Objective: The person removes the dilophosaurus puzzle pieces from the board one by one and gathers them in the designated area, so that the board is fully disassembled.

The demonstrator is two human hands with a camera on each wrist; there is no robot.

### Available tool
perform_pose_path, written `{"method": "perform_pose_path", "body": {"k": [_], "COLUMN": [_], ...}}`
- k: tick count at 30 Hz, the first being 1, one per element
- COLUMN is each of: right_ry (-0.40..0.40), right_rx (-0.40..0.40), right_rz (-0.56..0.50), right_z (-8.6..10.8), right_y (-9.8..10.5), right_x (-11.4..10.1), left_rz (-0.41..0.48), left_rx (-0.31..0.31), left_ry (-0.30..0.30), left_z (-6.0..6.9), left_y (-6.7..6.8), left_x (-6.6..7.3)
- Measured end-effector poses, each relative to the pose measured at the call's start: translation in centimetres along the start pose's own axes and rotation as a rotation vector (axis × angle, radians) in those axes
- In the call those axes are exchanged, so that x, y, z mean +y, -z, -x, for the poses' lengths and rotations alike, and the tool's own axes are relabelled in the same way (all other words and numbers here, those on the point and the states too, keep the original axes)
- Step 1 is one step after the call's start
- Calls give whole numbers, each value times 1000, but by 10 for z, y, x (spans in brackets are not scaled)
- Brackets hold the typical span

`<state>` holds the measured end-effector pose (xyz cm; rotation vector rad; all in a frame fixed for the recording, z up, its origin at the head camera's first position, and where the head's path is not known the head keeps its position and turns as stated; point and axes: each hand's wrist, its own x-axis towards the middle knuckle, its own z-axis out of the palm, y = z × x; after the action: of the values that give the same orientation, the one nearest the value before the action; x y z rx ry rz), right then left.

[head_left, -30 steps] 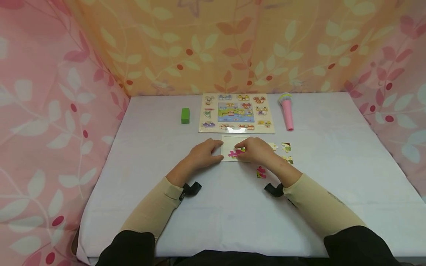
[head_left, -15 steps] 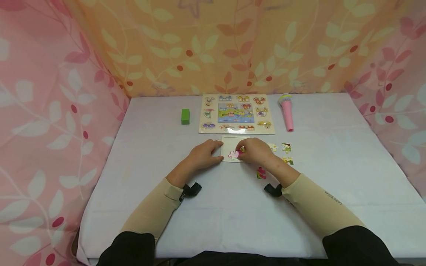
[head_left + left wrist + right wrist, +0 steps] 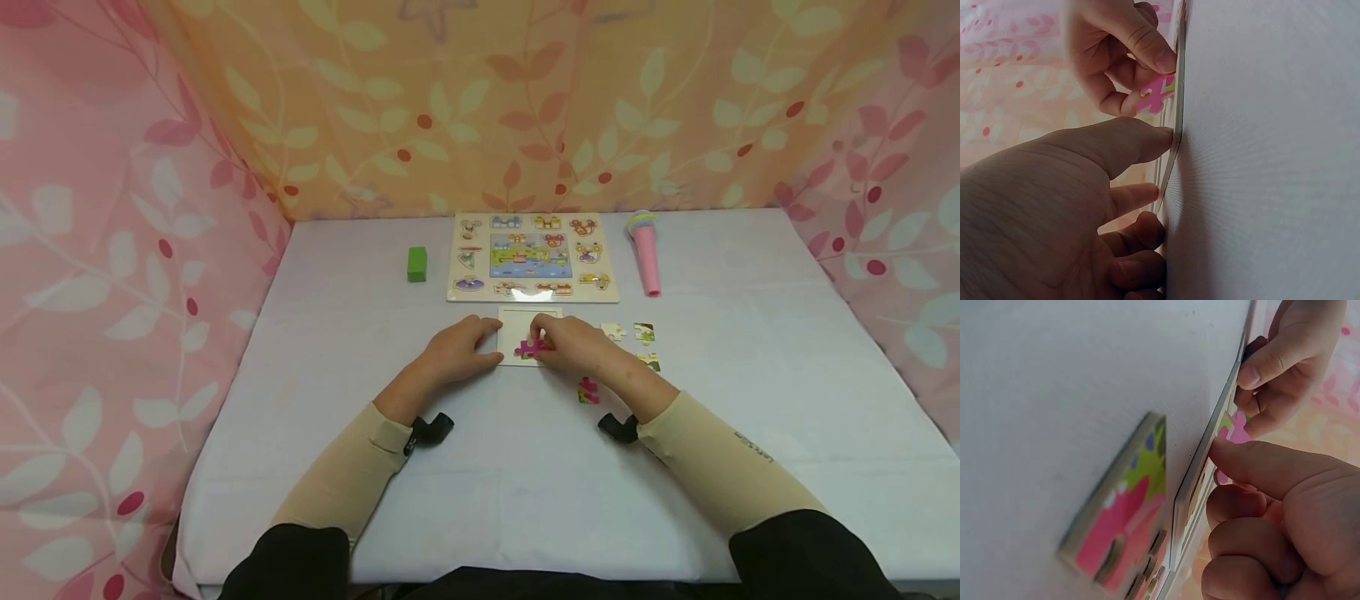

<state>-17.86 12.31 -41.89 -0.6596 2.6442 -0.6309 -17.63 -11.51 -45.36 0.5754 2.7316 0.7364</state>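
A small cream jigsaw tray (image 3: 512,325) lies flat in the middle of the table. At its left edge my left hand (image 3: 457,348) steadies it, thumb and index finger on the rim and the other fingers curled in the left wrist view. My right hand (image 3: 573,343) pinches a pink and green jigsaw piece (image 3: 527,350) over the tray's near part; whether the piece touches the tray cannot be told. My right hand hides the tray's right side. Another pink and green jigsaw piece (image 3: 1132,512) lies loose on the cloth, below my right hand in the head view.
Several loose jigsaw pieces, including a pale one (image 3: 612,332) and a green one (image 3: 644,332), lie right of the tray. Behind stands a larger picture puzzle board (image 3: 531,287), between a green block (image 3: 417,264) and a pink toy microphone (image 3: 647,258). Patterned curtains (image 3: 480,100) surround the table.
The pinched piece's face has gone from glaring pale to deep pink, so its tilt has changed. My right fingers have shifted slightly over the tray. My left hand has stayed in place.
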Motion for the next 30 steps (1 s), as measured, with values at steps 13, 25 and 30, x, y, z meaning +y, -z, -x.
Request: {"method": "perform_pose_path", "body": {"k": [13,25,30], "right_ry": [13,51,73], "right_rx": [19,43,86], "right_rz": [54,115,111], "right_z": [0,3,13], "right_y": [0,5,15], "right_x": [3,-1,-7], "left_rz": [6,-1,-10], "left_rx": [6,1,4], "left_ry": [-2,-8,-5], "left_z": [2,2,1], "left_y": [1,2,1], "left_x": [2,3,1]}}
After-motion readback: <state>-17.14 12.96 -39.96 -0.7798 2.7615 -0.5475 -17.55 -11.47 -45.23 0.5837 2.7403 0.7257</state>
